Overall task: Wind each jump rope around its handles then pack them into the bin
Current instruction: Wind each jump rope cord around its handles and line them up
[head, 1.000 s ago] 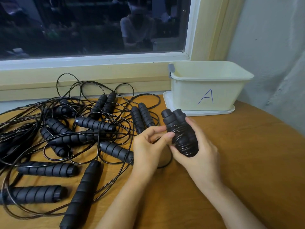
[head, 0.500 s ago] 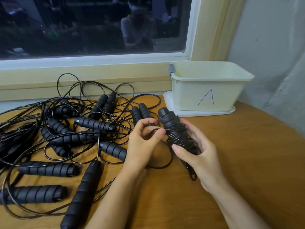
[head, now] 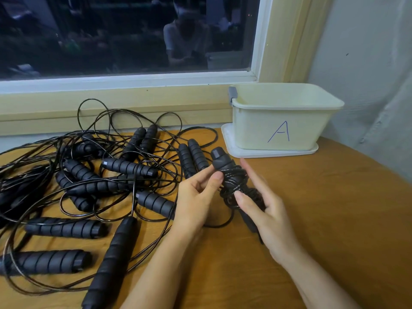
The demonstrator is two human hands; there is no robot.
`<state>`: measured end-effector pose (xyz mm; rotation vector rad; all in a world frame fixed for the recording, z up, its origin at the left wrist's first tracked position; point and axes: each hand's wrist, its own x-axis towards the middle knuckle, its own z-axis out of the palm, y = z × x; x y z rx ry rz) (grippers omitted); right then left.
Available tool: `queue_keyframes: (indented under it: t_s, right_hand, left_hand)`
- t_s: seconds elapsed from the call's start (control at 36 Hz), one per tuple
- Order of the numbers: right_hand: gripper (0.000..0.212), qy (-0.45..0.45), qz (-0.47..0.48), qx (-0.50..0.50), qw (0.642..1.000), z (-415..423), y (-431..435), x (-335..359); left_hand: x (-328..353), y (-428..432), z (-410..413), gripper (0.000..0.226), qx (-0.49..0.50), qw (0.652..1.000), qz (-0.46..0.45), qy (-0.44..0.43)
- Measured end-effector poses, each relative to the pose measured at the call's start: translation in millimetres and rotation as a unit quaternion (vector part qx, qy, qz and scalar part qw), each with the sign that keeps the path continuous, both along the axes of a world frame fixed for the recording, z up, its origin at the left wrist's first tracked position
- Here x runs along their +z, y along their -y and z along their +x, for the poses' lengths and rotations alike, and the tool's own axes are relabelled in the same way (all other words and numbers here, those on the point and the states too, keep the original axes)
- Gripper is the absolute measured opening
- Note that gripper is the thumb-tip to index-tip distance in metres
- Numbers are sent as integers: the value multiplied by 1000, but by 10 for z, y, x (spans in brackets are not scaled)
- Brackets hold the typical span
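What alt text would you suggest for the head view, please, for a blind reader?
The right hand holds a wound rope bundle while the left hand pinches its cord. Loose ropes tangle on the table at left; a bin marked A stands behind.

Wooden table (head: 334,208), tangled black jump ropes (head: 107,181) left, cream bin (head: 285,121) on tray (head: 231,148)

left hand (head: 196,200) pinching, right hand (head: 266,216) gripping

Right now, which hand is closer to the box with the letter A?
Right. The right hand holds the wound jump rope on the side toward the bin. The left hand pinches the rope from its other side, farther from the bin.
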<state>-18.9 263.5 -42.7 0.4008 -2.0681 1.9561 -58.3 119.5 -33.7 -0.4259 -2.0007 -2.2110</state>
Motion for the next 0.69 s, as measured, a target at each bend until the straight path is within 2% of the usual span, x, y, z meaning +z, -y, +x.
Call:
queue_keyframes:
  t_s: [0.14, 0.25, 0.33, 0.42, 0.53, 0.61, 0.69]
  right_hand:
    - [57, -25, 55, -14, 998, -11, 8, -35]
    - [77, -42, 130, -65, 988, -26, -1, -61]
    - [73, -47, 143, -65, 986, -34, -16, -86]
    - [66, -59, 150, -55, 985, -29, -3, -87]
    - [58, -33, 58, -37, 997, -32, -14, -65]
    - [55, -6, -31, -27, 999, -25, -48, -2]
    - [54, 5, -71, -28, 997, -24, -67, 32]
  left_hand:
    - [-24, -39, -1, 50, 25, 1000, -13, 1]
    - [-41, -63, 0, 23, 41, 998, -41, 7]
    - [-43, -74, 18, 24, 54, 997, -54, -1]
    - [-8, -78, 30, 37, 63, 994, -89, -23]
    - [29, -52, 27, 41, 40, 984, -168, -42]
    - [12, -51, 36, 42, 19, 985, -165, -53]
    - [32, -30, 35, 45, -16, 989, -140, -47]
